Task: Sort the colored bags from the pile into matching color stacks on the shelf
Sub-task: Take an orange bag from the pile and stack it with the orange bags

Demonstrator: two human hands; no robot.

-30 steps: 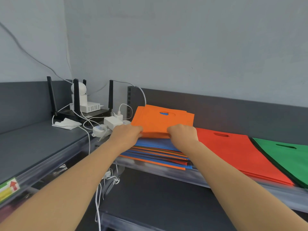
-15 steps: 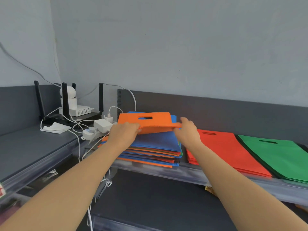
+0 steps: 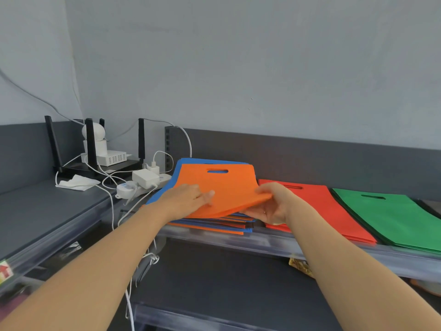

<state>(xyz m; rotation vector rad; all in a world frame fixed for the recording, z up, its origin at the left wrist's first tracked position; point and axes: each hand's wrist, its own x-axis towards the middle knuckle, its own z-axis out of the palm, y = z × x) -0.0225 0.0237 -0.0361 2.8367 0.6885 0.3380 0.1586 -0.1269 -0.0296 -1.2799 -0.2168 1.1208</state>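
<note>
An orange bag [image 3: 229, 187] lies on top of the mixed pile [image 3: 214, 224] of blue and orange bags on the shelf [image 3: 262, 242]. My left hand [image 3: 188, 199] rests flat on the bag's near left part. My right hand [image 3: 274, 204] pinches its near right corner and lifts that edge off the pile. Right of the pile lies a red stack [image 3: 322, 209], then a green stack [image 3: 391, 218], both flat on the shelf. A blue bag [image 3: 188, 161] shows under the orange one at the back.
A router with black antennas [image 3: 95, 149], a white camera [image 3: 93, 132], a power strip with chargers [image 3: 145, 180], white cables and a white cloth [image 3: 76, 182] crowd the shelf to the left. A dark lower shelf [image 3: 214, 283] sits below. A dark stack edge [image 3: 429, 206] shows far right.
The orange bag came back down onto the pile from its raised position. My left hand flattened on it, and my right hand turned under its right corner.
</note>
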